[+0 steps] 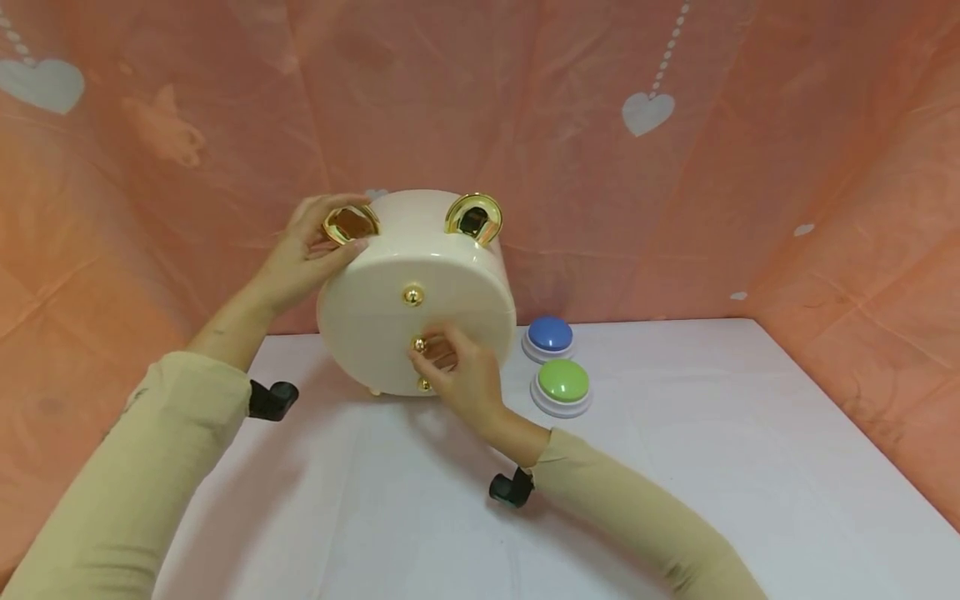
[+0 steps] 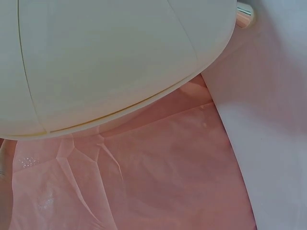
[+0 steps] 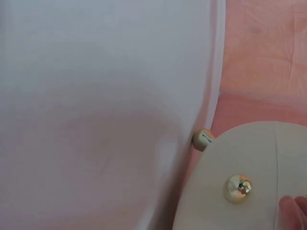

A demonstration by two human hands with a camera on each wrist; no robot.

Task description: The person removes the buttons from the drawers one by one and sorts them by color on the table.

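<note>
In the head view alone, the right hand [image 1: 465, 375] pinches the cream box's [image 1: 420, 283] middle knob [image 1: 419, 344].

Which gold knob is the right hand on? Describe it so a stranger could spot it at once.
Start at the cream round box with gold ears, standing on the white table and steadied by the left hand. Three gold knobs run down its flat face. The right hand has its fingers at the middle knob, below the free top knob and above the bottom knob.
</note>
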